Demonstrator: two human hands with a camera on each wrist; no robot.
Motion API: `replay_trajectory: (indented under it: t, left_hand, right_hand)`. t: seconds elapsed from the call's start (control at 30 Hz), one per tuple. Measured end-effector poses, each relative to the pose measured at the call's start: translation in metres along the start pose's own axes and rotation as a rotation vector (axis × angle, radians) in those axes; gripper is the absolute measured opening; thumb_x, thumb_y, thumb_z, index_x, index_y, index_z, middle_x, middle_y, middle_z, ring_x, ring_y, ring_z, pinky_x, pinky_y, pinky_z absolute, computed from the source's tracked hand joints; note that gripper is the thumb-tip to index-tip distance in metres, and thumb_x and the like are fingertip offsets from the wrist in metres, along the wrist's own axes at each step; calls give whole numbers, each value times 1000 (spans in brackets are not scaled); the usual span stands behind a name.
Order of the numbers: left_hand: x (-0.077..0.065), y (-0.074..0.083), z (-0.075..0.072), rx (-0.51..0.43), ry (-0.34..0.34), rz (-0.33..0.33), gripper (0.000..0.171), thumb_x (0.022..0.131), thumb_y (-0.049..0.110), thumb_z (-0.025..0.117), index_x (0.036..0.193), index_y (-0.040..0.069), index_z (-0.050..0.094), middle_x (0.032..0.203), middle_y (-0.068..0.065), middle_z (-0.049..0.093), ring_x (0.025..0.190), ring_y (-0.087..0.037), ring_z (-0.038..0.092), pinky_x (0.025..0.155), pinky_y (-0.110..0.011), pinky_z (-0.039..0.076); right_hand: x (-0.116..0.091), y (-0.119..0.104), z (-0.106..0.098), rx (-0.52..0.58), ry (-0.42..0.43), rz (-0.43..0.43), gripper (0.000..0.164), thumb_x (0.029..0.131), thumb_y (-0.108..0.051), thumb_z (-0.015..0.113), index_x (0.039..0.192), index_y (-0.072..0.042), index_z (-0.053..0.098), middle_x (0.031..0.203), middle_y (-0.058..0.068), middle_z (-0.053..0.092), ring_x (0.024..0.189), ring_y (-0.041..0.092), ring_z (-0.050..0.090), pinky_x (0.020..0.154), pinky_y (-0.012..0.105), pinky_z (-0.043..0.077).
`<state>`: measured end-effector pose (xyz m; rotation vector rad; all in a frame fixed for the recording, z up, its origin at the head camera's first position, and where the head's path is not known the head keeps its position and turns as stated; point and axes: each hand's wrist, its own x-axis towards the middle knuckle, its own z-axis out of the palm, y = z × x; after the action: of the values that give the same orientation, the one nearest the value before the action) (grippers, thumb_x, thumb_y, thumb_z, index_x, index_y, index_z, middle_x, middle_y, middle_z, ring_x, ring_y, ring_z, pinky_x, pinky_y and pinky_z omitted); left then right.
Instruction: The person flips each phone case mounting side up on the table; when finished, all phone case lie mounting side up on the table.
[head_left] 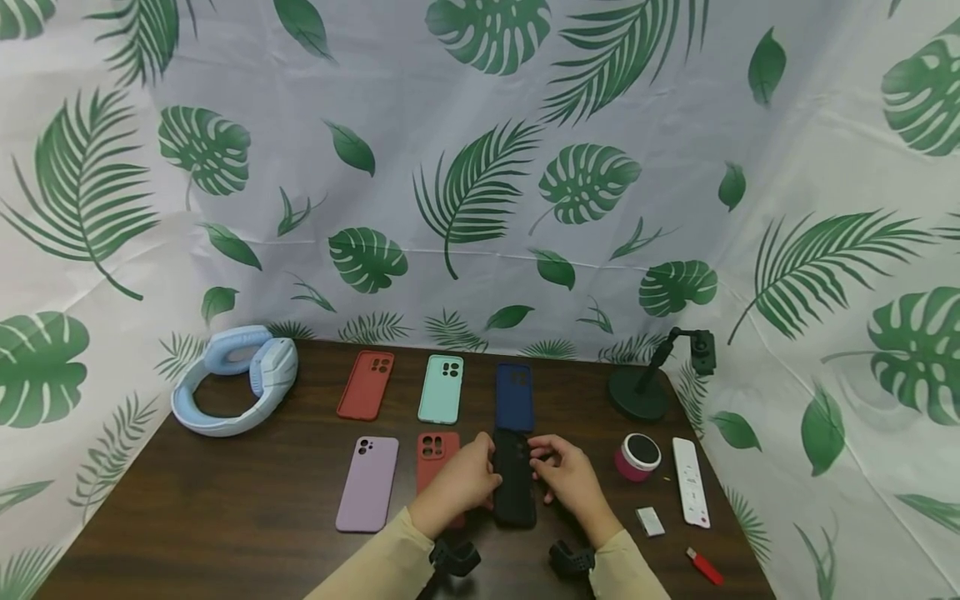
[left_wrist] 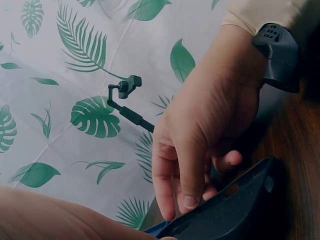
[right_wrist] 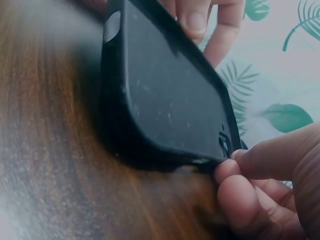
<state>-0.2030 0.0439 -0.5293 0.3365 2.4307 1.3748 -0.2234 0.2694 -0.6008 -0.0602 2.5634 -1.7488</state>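
A black phone case (head_left: 513,492) lies between my two hands, its hollow inner side and raised rim showing in the right wrist view. With my left hand (head_left: 468,477) I pinch its left long edge. My right hand (head_left: 567,477) holds the opposite edge near the camera cutout, thumb and fingertips meeting at the rim (right_wrist: 187,162). Just beyond its far end is a dark blue phone case (head_left: 514,398). A red phone case (head_left: 437,458) is partly covered by my left hand.
Further phone cases lie left: lilac (head_left: 367,485), red (head_left: 365,385) and mint (head_left: 441,390). Blue headphones (head_left: 258,400) sit back left. On the right are a black stand (head_left: 637,393), pink round container (head_left: 637,457), white remote (head_left: 691,483), small white box (head_left: 650,522) and red USB stick (head_left: 705,567).
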Motion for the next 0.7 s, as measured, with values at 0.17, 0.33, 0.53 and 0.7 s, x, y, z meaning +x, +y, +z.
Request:
replay_trajectory:
  t: [0.17, 0.33, 0.53, 0.7]
  left_hand:
    - [3, 0, 1, 140, 48, 22, 35, 91, 11, 73, 117, -3, 54, 89, -8, 54, 69, -18, 56, 59, -32, 46]
    - [5, 1, 3, 181, 50, 22, 40, 98, 31, 66, 116, -4, 62, 97, -11, 56, 80, -19, 54, 69, -37, 48]
    - [6, 1, 7, 245, -52, -28, 67, 102, 54, 50, 133, -5, 61, 129, -23, 57, 111, -32, 63, 93, -49, 53]
    - [4, 2, 11, 247, -115, -73, 76, 101, 59, 49, 143, -5, 53, 142, -27, 48, 124, -39, 58, 101, -55, 50]
  right_hand:
    - [-1, -1, -1, 4, 0, 17, 32, 87, -4, 76, 117, -14, 70, 100, 13, 68, 67, 20, 66, 41, 41, 53]
    - [-2, -4, -7, 26, -28, 61, 34, 89, -3, 75, 121, -11, 68, 103, 16, 66, 70, 21, 66, 47, 41, 57]
    - [0, -2, -19, 66, -53, 91, 35, 90, -4, 73, 124, -8, 66, 101, 19, 65, 69, 22, 67, 52, 42, 59]
    - [1, 3, -22, 96, -75, 109, 36, 90, -7, 74, 125, -10, 66, 102, 19, 66, 71, 23, 68, 54, 42, 60]
